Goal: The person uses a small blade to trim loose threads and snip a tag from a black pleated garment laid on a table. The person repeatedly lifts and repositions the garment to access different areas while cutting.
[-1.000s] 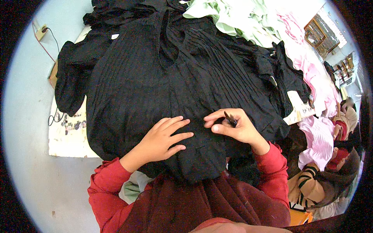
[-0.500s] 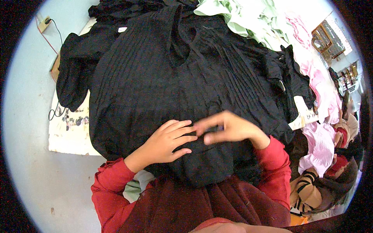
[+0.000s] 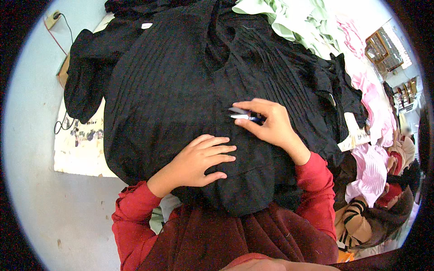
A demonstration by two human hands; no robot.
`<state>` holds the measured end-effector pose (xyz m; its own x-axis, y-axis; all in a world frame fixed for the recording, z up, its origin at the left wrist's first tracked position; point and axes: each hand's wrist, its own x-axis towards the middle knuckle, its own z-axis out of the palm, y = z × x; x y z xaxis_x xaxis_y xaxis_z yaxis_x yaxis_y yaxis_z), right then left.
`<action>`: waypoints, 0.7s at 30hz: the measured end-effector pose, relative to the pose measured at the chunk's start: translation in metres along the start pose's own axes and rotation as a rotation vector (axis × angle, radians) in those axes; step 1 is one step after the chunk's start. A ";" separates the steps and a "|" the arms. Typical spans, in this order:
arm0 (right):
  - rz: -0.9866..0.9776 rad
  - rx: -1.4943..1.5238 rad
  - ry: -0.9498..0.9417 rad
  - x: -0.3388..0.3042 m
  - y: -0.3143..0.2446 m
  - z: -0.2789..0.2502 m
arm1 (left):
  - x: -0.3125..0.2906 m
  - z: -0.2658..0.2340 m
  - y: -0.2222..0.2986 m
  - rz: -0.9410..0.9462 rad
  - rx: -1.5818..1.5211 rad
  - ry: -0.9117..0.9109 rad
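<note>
Garment (image 3: 176,101), black, spread under splayed left hand (image 3: 197,161), touching it, and under right hand (image 3: 270,122), clamped on snips (image 3: 239,116)

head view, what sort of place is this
Probably a garment workshop: a black pleated garment lies spread out, pale green cloth lies beyond it, and the right hand holds small snips.

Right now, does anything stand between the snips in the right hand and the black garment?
Nothing visible does: the right hand holds the snips over the black garment; the left hand rests on it, to the lower left.
</note>
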<state>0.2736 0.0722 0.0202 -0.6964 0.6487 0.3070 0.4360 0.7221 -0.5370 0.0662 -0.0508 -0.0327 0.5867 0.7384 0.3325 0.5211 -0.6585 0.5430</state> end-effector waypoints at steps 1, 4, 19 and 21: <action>-0.016 0.011 0.001 0.000 -0.001 0.005 | 0.000 0.000 0.000 -0.002 -0.003 -0.002; -0.036 -0.085 -0.056 0.000 -0.012 0.010 | 0.000 0.000 0.001 -0.006 -0.014 -0.005; -0.009 -0.094 -0.008 0.002 -0.003 0.010 | 0.000 0.001 0.001 -0.039 -0.043 0.055; 0.093 0.071 0.002 0.002 0.002 0.012 | -0.003 0.006 0.000 -0.100 -0.105 0.152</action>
<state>0.2662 0.0716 0.0103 -0.6535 0.7129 0.2544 0.4572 0.6396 -0.6179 0.0682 -0.0544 -0.0383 0.4311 0.8180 0.3809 0.4998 -0.5679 0.6539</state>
